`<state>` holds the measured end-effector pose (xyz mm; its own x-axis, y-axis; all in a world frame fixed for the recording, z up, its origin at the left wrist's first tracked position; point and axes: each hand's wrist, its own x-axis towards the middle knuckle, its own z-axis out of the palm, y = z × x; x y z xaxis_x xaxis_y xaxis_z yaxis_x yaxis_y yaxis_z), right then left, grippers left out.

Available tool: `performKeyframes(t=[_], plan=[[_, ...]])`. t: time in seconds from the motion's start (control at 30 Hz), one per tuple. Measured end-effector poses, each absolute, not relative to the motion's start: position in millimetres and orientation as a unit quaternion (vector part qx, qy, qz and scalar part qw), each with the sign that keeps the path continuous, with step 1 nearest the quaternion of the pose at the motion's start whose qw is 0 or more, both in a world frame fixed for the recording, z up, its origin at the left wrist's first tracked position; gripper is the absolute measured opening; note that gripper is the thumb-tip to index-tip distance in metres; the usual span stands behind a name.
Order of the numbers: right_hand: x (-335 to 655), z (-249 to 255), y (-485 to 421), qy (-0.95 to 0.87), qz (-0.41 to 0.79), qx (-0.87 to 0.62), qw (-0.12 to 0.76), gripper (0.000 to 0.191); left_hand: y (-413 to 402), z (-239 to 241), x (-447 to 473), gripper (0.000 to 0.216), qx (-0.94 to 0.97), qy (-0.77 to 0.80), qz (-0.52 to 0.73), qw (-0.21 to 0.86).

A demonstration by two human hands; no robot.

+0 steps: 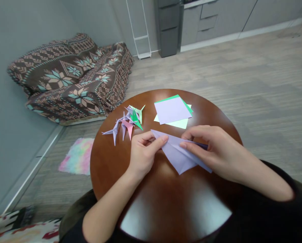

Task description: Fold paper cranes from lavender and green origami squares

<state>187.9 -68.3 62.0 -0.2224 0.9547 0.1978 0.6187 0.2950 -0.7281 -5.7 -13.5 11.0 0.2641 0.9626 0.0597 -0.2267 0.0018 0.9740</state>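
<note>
A lilac sheet of origami paper (180, 155), partly folded with creases across it, is held up over the round brown table (110, 175). My left hand (146, 152) pinches its left corner between thumb and fingers. On the opposite side, my right hand (211, 148) grips the upper right part, thumb on the near face and fingers behind. Beyond my left hand stand several folded paper cranes, among them a pink one (128, 126), a green one (135, 118) and a lilac one (114, 132). Behind the held sheet lies a stack of square paper (172, 109), lilac on top.
A couch (75, 77) under a patterned cover stands at the far left. Beside the table, a fluffy pastel mat (77, 157) lies on the floor. Grey cabinets (217, 20) and a white rack (142, 37) line the back wall.
</note>
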Motion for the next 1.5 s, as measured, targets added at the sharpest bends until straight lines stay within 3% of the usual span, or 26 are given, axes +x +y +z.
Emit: performKeyframes(t=[0.23, 0.4, 0.63, 0.93, 1.13, 1.5], plan=[[186, 60, -66, -0.726, 0.280, -0.535, 0.329, 0.020, -9, 19, -6, 0.016, 0.458, 0.352, 0.514, 0.634], [186, 59, -65, -0.712, 0.302, -0.536, 0.338, 0.020, -17, 7, -3, 0.019, 0.505, 0.324, 0.414, 0.685], [187, 57, -65, -0.704, 0.322, -0.534, 0.339, 0.019, -18, 3, -4, 0.025, 0.546, 0.355, 0.396, 0.647], [191, 54, -63, -0.655, 0.440, -0.534, 0.304, 0.016, -14, 8, -8, 0.021, 0.573, 0.342, 0.373, 0.644], [191, 52, -65, -0.655, 0.446, -0.541, 0.280, 0.019, -14, 16, -6, 0.028, 0.560, 0.363, 0.346, 0.660], [191, 51, -62, -0.675, 0.419, -0.546, 0.266, 0.021, -11, 20, -4, 0.017, 0.572, 0.370, 0.326, 0.655]])
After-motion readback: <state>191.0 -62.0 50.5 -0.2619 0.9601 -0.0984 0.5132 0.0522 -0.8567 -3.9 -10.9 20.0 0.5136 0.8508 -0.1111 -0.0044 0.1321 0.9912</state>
